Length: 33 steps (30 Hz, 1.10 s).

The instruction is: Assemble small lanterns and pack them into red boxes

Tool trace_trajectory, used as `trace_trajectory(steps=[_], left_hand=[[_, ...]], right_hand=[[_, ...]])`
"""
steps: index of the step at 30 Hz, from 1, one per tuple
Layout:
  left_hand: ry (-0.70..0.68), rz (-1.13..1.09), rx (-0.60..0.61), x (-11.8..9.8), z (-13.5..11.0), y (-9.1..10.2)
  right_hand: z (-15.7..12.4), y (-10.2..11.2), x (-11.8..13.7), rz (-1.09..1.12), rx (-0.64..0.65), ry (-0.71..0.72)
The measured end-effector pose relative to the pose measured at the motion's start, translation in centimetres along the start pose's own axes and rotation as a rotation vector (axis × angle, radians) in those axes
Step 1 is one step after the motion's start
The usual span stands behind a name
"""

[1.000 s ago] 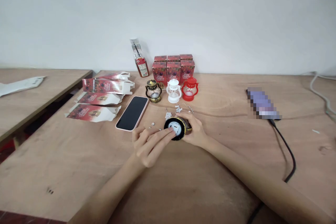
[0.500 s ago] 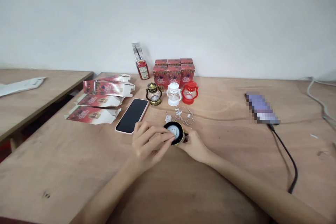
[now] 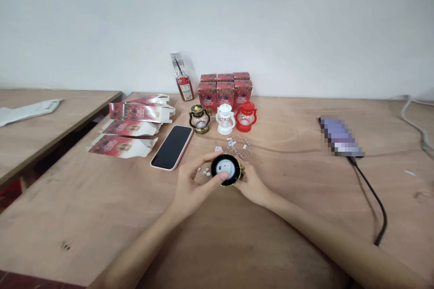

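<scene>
Both hands hold a small black and gold lantern (image 3: 233, 177), its round base with a white centre turned up toward me. My left hand (image 3: 193, 184) grips it from the left, thumb pressed on the white centre and fingers along the far side. From the right, my right hand (image 3: 253, 185) clasps its side; some of those fingers are hidden behind it. Several small button cells (image 3: 206, 171) lie just beside my left hand. Beyond the held lantern are white tabs with thin wire hooks (image 3: 241, 146). Farther back stand a bronze lantern (image 3: 199, 119), a white lantern (image 3: 225, 119) and a red lantern (image 3: 246, 117).
Several red printed boxes (image 3: 225, 92) stand near the wall beside a bottle (image 3: 185, 88). Flattened open cartons (image 3: 124, 146) lie at the left, near a phone (image 3: 172, 147). At the right lies another phone (image 3: 341, 137) with a black cable (image 3: 373, 201).
My left hand has shifted from fingers bunched over the lantern's base to wrapping its side, with the thumb on the centre. The small button cells have come into view.
</scene>
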<state>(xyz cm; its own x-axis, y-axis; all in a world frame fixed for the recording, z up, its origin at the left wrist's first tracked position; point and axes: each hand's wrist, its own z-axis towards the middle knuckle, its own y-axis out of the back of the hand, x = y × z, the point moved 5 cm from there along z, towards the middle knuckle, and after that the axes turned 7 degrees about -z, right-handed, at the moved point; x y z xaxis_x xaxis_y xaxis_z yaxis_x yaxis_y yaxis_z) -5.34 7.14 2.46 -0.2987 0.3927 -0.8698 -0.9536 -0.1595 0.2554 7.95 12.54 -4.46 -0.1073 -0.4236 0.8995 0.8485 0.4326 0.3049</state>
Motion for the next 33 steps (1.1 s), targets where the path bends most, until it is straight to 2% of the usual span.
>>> trace_trajectory(steps=[6, 14, 20, 24, 30, 33], left_hand=[[-0.034, 0.021, -0.087, -0.2, -0.2, 0.3], [0.222, -0.307, -0.009, 1.0, 0.1, -0.4], [0.187, -0.296, 0.001, 0.9, 0.2, -0.6], [0.111, -0.259, 0.052, 0.8, 0.4, -0.4], [-0.260, 0.090, 0.100, -1.0, -0.1, -0.5], [-0.378, 0.280, 0.080, -1.7, -0.5, -0.8]], right_hand=[[0.0, 0.1, 0.0, -0.027, -0.014, 0.004], [0.0, 0.2, 0.0, -0.054, -0.035, -0.014], [0.0, 0.3, 0.0, -0.013, -0.050, -0.045], [0.1, 0.2, -0.4, 0.028, -0.065, -0.064], [0.2, 0.5, -0.2, 0.067, -0.096, -0.077], [0.1, 0.6, 0.1, 0.066, -0.097, -0.077]])
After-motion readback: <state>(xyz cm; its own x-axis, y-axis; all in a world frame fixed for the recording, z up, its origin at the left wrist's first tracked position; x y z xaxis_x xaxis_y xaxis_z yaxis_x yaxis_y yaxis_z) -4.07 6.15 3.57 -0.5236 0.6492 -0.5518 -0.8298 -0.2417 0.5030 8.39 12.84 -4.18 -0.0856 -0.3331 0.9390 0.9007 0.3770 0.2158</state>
